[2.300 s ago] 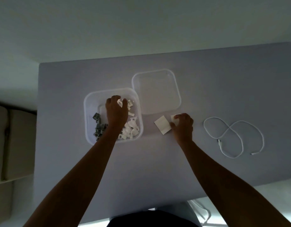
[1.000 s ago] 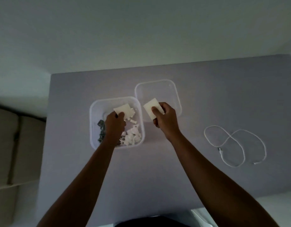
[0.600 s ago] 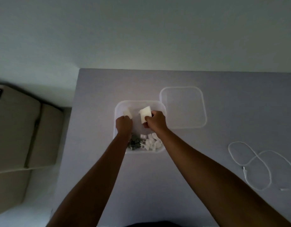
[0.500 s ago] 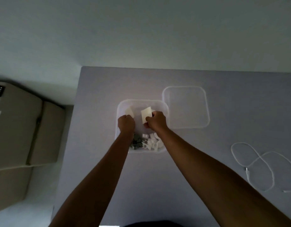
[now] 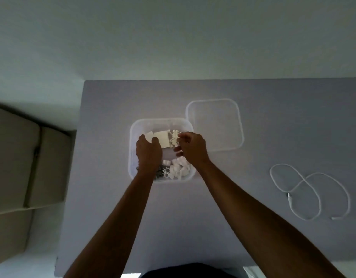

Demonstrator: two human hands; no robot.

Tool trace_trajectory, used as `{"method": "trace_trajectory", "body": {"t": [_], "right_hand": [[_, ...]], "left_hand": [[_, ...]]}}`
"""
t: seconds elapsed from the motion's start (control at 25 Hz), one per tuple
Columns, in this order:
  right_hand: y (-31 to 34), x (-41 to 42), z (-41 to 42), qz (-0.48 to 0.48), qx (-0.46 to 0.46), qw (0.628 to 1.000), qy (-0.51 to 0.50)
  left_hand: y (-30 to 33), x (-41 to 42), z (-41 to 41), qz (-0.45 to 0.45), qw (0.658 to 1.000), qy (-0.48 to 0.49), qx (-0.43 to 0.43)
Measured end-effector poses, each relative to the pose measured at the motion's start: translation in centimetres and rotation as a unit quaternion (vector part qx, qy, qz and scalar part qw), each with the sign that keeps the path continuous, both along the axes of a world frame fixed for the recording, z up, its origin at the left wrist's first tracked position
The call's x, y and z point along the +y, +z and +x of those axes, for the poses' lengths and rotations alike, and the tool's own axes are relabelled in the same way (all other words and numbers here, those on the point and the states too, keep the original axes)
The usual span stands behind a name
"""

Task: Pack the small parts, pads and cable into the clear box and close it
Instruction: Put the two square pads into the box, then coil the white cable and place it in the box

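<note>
packing in progress: small parts (image 5: 178, 167) and pads (image 5: 163, 139) lie inside the clear box (image 5: 133, 157); left hand (image 5: 148, 152) presses the pads, right hand (image 5: 192, 147) loosely curled, empty; cable (image 5: 309, 194) and lid (image 5: 215, 125) remain on the table (image 5: 273, 117).

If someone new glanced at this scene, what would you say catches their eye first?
Most likely the two hands meeting over the clear box at the table's middle: the left hand rests on the white pads inside, the right hand hovers beside it. Next, the lid lying off just right of the box, and the white cable looped loose further right.
</note>
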State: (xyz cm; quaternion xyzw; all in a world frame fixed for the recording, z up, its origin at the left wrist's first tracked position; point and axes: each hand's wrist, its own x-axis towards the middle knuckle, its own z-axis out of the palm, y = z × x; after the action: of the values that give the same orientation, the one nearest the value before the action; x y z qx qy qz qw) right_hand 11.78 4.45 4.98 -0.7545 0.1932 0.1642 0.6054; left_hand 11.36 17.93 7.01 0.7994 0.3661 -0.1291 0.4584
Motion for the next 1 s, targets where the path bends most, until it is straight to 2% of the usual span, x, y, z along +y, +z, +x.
{"method": "trace_trajectory", "body": {"t": [0.08, 0.16, 0.24, 0.36, 0.48, 0.56, 0.64, 0.68, 0.84, 1.0], "right_hand": [[1.2, -2.6, -1.4, 0.002, -0.040, 0.999, -0.037], [1.9, -5.7, -3.2, -0.015, -0.065, 0.995, -0.079], [2.3, -9.6, -5.7, -0.045, -0.078, 0.988, -0.128], [1.5, -16.7, -10.1, -0.105, -0.068, 0.973, -0.195], [-0.1, -21.9, -13.7, -0.191, -0.041, 0.958, -0.211], [-1.2, -26.3, -16.9, -0.272, -0.014, 0.935, -0.227], [-2.5, -30.0, -19.8, -0.305, 0.028, 0.919, -0.248], [-3.2, -31.3, -20.9, -0.321, 0.048, 0.916, -0.234], [-5.1, -33.3, -23.2, -0.385, 0.065, 0.919, -0.061], [-6.1, -33.8, -23.2, -0.393, 0.030, 0.918, -0.052]], "left_hand": [[1.3, -1.7, -0.4, 0.013, 0.999, -0.027, -0.045], [2.3, -4.1, -0.9, 0.010, 0.990, -0.070, -0.125], [2.5, -7.9, -1.6, 0.002, 0.969, -0.143, -0.200], [2.6, -15.3, -3.7, -0.035, 0.931, -0.267, -0.246], [1.1, -20.8, -6.1, -0.049, 0.906, -0.356, -0.224], [-0.7, -25.1, -8.4, -0.050, 0.888, -0.424, -0.171], [-2.5, -28.4, -10.6, -0.048, 0.876, -0.465, -0.118], [-3.4, -29.5, -11.5, -0.043, 0.872, -0.478, -0.100], [-5.4, -31.9, -13.4, -0.017, 0.868, -0.494, -0.049], [-5.6, -32.7, -13.8, 0.007, 0.875, -0.481, -0.046]]}}
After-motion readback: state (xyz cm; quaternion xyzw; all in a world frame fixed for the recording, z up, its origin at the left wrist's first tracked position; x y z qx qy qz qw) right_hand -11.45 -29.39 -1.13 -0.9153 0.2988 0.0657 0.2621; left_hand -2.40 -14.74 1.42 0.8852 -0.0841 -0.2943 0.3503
